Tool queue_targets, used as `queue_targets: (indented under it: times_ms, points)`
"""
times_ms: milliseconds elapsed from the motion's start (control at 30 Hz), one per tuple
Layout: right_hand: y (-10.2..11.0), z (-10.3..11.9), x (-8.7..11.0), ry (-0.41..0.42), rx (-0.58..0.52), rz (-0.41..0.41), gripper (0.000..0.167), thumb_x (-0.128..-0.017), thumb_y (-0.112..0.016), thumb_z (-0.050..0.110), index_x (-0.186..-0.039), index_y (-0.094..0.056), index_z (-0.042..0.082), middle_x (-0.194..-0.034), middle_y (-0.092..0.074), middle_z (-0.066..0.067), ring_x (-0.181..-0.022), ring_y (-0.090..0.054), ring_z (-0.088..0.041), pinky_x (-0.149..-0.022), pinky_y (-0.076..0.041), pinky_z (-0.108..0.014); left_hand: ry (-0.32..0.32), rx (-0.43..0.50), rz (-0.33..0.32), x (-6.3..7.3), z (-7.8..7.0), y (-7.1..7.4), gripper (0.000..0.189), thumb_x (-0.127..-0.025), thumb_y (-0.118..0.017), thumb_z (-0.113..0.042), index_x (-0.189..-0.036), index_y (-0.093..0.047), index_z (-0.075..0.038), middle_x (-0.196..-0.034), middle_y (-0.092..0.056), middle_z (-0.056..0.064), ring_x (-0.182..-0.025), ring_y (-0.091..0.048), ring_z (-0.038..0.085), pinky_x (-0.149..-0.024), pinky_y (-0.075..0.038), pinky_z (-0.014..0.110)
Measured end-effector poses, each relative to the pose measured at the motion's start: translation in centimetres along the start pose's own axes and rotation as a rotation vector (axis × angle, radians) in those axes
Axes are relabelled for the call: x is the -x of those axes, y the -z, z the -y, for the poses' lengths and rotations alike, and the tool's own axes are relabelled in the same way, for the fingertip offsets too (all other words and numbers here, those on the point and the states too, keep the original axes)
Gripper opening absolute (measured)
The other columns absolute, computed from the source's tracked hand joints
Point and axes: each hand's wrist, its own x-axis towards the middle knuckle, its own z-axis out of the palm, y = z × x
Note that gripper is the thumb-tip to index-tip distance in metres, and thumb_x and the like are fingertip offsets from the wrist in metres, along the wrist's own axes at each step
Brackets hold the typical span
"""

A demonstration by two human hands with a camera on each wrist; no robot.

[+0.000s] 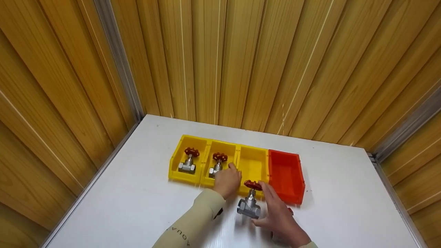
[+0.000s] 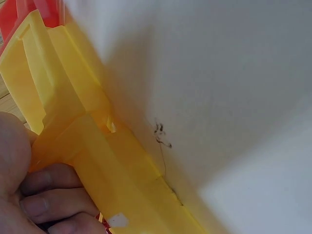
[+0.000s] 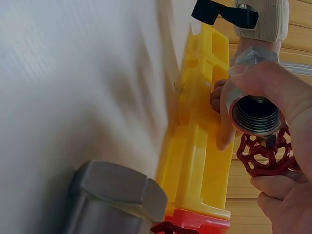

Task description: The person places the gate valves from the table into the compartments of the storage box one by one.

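My right hand (image 1: 278,213) grips a gate valve (image 1: 248,207) with a grey metal body and a red handwheel, thumb at the body, fingers at the wheel. It is held in front of the third yellow bin (image 1: 253,165); its threaded opening shows in the right wrist view. My left hand (image 1: 228,181) holds the divider between the second and third yellow bins, its fingers (image 2: 58,197) curled over the yellow plastic. Similar valves stand in the first bin (image 1: 187,163) and the second, where the left hand partly hides the valve (image 1: 216,167).
A red bin (image 1: 286,172) adjoins the yellow row on the right. Another valve (image 3: 117,195) lies on the white table (image 1: 131,193), mostly hidden under my right hand in the head view. Wood-patterned walls (image 1: 234,62) with metal corner posts enclose the table.
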Motion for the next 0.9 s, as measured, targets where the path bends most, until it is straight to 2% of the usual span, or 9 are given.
queue_targets:
  times_ms: [300, 633, 900]
  points:
    - [0.5, -0.1, -1.0, 0.033, 0.002, -0.032, 0.119, -0.056, -0.095, 0.025, -0.152, -0.024, 0.029, -0.151, -0.037, 0.001, -0.126, -0.053, -0.024, -0.092, -0.053, -0.037, 0.022, 0.031, 0.037, 0.0, 0.1, 0.1, 0.046, -0.101, -0.042, -0.047, -0.105, -0.056, -0.003, -0.051, -0.049, 0.001, -0.041, -0.047, 0.014, -0.040, -0.043, 0.029]
    - [0.7, -0.8, -2.3, 0.017, 0.034, -0.071, 0.118, -0.056, -0.095, 0.026, -0.151, -0.025, 0.025, -0.151, -0.037, 0.000, -0.126, -0.052, -0.026, -0.095, -0.051, -0.041, 0.017, -0.027, 0.011, 0.1, -0.2, 0.4, 0.045, -0.100, -0.044, -0.047, -0.104, -0.055, -0.003, -0.050, -0.051, 0.001, -0.041, -0.051, 0.015, -0.040, -0.045, 0.030]
    - [0.8, -1.0, -3.3, -0.001, -0.006, -0.072, 0.118, -0.057, -0.094, 0.021, -0.151, -0.024, 0.030, -0.151, -0.036, 0.003, -0.129, -0.050, -0.026, -0.094, -0.051, -0.041, 0.013, -0.019, 0.017, 0.1, -0.1, 0.2, 0.048, -0.102, -0.040, -0.046, -0.109, -0.057, -0.002, -0.049, -0.049, 0.000, -0.041, -0.048, 0.014, -0.040, -0.044, 0.030]
